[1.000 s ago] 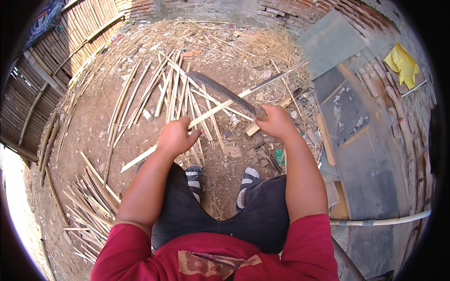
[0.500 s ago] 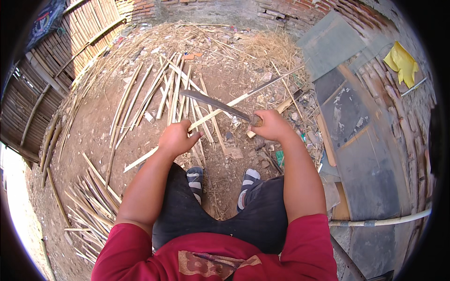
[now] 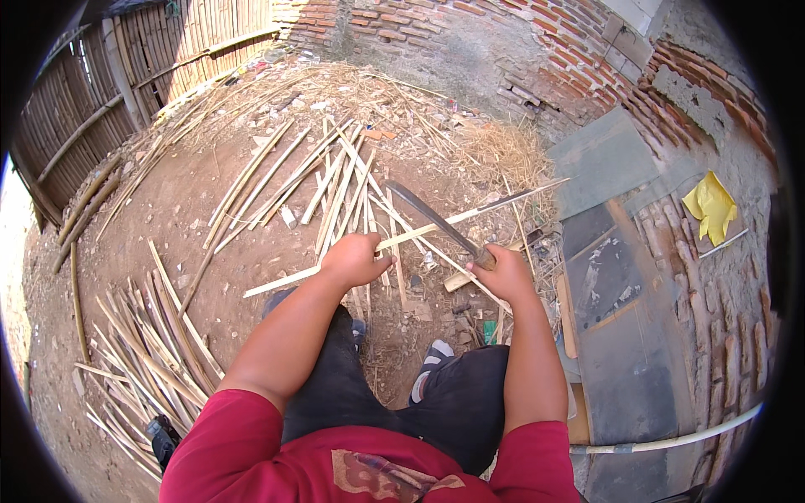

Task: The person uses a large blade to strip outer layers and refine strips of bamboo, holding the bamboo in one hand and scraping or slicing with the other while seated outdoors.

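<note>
My left hand (image 3: pixel 356 261) is closed around a long pale bamboo strip (image 3: pixel 408 237), which slants up to the right and sticks out past both sides of the fist. In my right hand (image 3: pixel 505 273) is a machete, gripped by its handle (image 3: pixel 483 258). Its dark, slightly curved blade (image 3: pixel 422 206) points up and left, crossing the strip to the right of my left hand. Whether the edge touches the strip I cannot tell. More split bamboo strips (image 3: pixel 335 197) lie loosely on the dirt beyond my hands.
A heap of bamboo strips (image 3: pixel 151 344) lies at lower left. Dry straw (image 3: pixel 499 151) and rubble edge the brick wall (image 3: pixel 402 25). Dark panels (image 3: pixel 629 360), a yellow sheet (image 3: pixel 711 208) and a pale pole (image 3: pixel 671 444) are at right. A bamboo fence (image 3: pixel 168 50) stands at far left.
The view has shifted, so more brick wall shows and the hands sit lower in the picture. The blade now slants more steeply across the strip. Both hands keep their hold.
</note>
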A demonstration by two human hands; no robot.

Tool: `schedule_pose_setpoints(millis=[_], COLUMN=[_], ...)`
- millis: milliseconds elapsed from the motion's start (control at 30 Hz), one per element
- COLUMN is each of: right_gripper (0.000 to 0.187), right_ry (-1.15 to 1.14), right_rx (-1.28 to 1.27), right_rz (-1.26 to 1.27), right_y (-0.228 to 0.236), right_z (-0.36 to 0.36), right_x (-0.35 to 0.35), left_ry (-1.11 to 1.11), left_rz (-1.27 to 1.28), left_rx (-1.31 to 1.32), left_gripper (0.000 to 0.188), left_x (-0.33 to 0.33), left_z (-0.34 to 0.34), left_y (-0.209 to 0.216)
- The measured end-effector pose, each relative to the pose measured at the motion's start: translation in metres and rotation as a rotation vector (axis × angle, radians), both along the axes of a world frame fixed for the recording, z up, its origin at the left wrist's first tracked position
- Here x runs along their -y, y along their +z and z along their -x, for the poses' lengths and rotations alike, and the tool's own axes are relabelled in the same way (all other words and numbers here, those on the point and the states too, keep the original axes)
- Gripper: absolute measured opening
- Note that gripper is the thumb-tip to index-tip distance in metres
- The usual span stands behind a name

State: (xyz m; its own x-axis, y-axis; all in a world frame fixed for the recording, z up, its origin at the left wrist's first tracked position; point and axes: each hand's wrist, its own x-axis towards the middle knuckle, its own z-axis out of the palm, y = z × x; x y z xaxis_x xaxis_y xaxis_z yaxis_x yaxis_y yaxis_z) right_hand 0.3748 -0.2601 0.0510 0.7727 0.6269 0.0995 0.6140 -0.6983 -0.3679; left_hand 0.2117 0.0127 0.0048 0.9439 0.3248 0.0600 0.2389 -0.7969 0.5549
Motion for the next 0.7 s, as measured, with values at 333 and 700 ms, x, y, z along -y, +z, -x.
schedule_pose_setpoints(millis=[333,700], right_gripper=[0.049,0.047], right_ry=[0.022,0.033], right_rx=[0.001,-0.004], right_rz=[0.109,0.081], right_y=[0.045,0.047], right_z=[0.044,0.062], right_x=[-0.026,-0.053], left_ry=[-0.002,0.026], left_rz=[0.086,0.144], left_rx=[0.03,0.129], left_gripper=[0.049,0.047], left_x=[-0.032,-0.05], left_z=[0.037,0.05], left_y=[-0.013,-0.023])
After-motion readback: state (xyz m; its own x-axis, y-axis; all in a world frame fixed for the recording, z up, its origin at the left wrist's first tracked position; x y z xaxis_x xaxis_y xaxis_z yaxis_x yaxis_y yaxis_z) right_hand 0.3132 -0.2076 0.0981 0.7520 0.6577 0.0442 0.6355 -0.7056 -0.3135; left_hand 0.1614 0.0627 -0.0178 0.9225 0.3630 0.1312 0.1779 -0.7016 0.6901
